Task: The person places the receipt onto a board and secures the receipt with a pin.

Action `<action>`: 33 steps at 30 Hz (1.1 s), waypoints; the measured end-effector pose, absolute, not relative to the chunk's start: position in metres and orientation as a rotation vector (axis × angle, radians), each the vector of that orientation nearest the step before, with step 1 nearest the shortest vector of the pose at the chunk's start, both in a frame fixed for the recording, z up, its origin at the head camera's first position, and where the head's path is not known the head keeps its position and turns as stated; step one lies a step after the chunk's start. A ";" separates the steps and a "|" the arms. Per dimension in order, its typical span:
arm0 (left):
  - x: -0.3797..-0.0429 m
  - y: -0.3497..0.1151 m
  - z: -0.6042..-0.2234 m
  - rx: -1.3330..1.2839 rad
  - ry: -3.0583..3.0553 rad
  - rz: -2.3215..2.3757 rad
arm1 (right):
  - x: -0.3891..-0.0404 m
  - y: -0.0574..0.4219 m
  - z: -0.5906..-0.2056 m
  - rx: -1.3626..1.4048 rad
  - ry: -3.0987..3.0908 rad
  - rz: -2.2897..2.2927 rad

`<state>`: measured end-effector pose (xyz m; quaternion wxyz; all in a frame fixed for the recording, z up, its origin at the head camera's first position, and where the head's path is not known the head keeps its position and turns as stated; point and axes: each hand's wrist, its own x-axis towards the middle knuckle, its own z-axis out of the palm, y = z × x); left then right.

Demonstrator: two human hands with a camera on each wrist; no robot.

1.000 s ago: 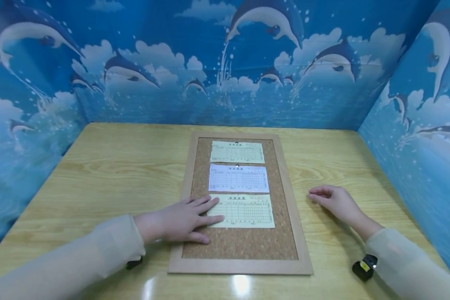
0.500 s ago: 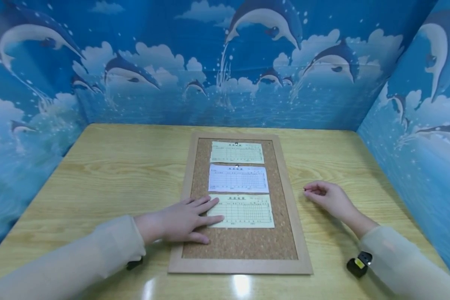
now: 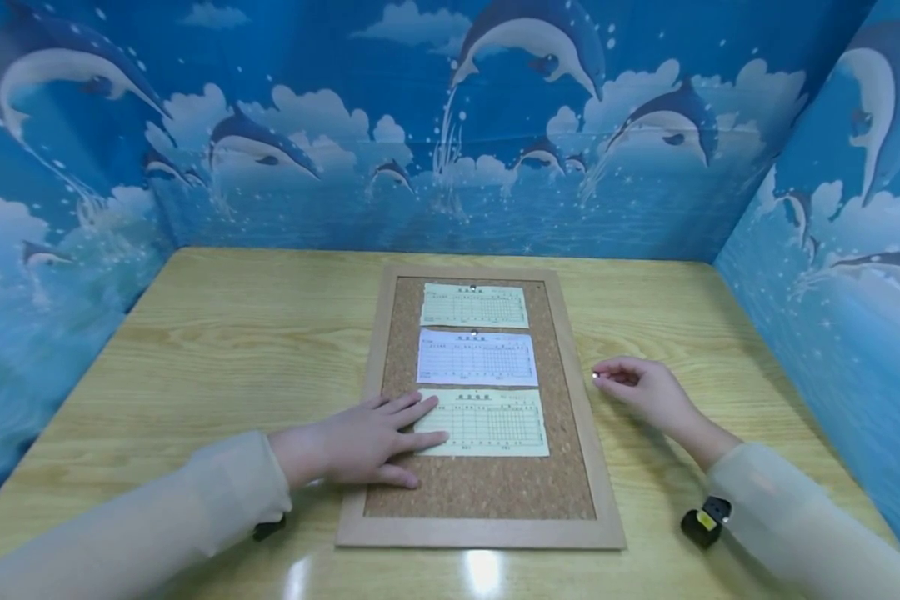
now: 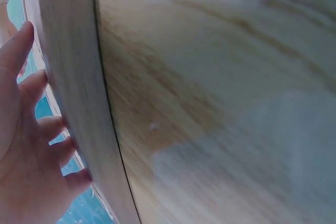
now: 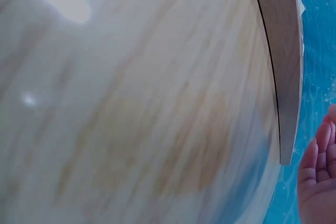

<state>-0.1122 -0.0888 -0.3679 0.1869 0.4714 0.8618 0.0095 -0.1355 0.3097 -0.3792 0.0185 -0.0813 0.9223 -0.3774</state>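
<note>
My left hand [image 3: 360, 440] lies flat with spread fingers on the left side of a wood-framed corkboard [image 3: 487, 492]. Its fingertips rest on the left edge of the lowest slip, a pale green printed form [image 3: 495, 425]. Above that are a lilac form [image 3: 477, 360] and another pale green form [image 3: 474, 307], each with a silver thumbtack [image 3: 474, 332] at its top edge. Just right of the board's frame, my right hand [image 3: 648, 396] pinches a small shiny thumbtack [image 3: 596, 376] between thumb and forefinger. In the right wrist view, the fingers [image 5: 310, 158] show at the right edge.
The board lies on a light wood-grain table [image 3: 255, 333]. Blue dolphin-print cloth [image 3: 330, 192] walls the back and both sides. Black wrist cameras [image 3: 705, 521] sit under the sleeves. Lamp glare [image 3: 483, 571] shines near the front of the table.
My right hand has moved left toward the board's frame, and the shiny thumbtack now shows at its fingertips. The left hand and the paper forms have stayed put.
</note>
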 end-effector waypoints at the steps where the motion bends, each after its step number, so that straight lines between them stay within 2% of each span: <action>1: -0.112 -0.089 -0.368 1.329 2.428 0.027 | -0.136 0.308 -0.379 -0.251 2.861 -1.175; 17: -0.113 -0.088 -0.367 1.323 2.425 0.028 | -0.147 0.283 -0.380 -0.359 2.767 -1.308; 33: -0.113 -0.088 -0.366 1.322 2.417 0.034 | -0.152 0.263 -0.377 -0.315 2.695 -1.287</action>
